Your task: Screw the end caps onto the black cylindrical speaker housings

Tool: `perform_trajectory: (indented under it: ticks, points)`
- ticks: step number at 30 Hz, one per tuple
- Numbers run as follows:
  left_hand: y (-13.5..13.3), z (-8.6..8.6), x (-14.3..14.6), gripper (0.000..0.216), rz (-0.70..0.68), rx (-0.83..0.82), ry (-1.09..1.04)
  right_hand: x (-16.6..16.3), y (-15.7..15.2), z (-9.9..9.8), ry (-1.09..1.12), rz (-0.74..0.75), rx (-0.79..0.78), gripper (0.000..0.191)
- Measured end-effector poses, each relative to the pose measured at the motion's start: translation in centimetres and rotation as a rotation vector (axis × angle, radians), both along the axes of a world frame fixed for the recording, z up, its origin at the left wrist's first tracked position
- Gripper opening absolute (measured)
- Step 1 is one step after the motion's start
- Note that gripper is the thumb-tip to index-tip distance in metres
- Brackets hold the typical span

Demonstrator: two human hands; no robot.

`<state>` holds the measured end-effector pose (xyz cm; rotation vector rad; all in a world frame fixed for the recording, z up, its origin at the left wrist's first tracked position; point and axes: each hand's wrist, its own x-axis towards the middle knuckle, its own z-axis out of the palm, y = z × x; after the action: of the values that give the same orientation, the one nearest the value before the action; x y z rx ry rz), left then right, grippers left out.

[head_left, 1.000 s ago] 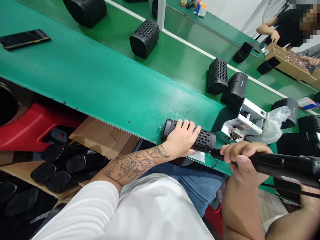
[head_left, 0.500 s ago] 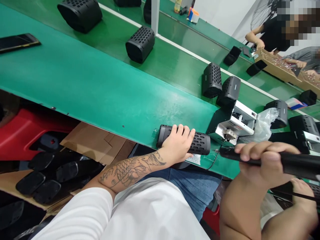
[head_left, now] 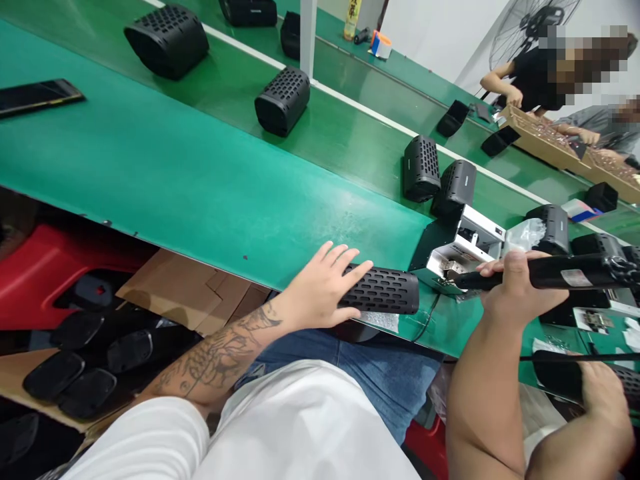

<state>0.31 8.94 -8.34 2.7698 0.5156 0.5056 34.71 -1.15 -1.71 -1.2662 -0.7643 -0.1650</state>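
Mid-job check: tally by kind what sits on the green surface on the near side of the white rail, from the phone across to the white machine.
short perforated shells: 4
long perforated tube, under the left hand: 1
phone: 1
Total: 6

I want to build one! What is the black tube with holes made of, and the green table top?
The black tube: likely matte plastic or painted metal, with even rows of slots and little shine. The green table top: looks like a smooth rubbery mat, softly shiny and scuffed.
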Motion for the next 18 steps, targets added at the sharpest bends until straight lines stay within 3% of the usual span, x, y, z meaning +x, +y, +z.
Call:
perform_trajectory:
  ticks: [3, 5, 8, 11, 14, 18]
  points:
    - [1.6, -3.5, -2.7, 0.099, -0.037, -0.122, -0.204, -1.2, -1.1, 1.2, 0.013, 0.040, 0.026, 0.039]
    - [2.1, -6.0, -3.7, 0.112, -0.046, -0.224, -0.321, -2.7, -2.2, 2.1, 0.002, 0.128, 0.087, 0.044]
    - [1.8, -8.6, -3.9, 0.131, -0.067, -0.308, -0.393, -6.4, -4.1, 3.3, -0.034, 0.506, 0.069, 0.037]
    - [1.4, -9.2, -3.5, 0.132, -0.063, -0.322, -0.387, -10.9, -5.2, 3.7, 0.007, 0.787, -0.049, 0.023]
    - [1.2, -8.9, -3.2, 0.130, -0.044, -0.319, -0.388, -13.9, -4.9, 3.2, 0.040, 0.819, -0.078, 0.020]
    - [1.2, -8.8, -3.0, 0.129, -0.034, -0.314, -0.416, -14.8, -3.3, 2.0, 0.028, 0.852, -0.092, 0.019]
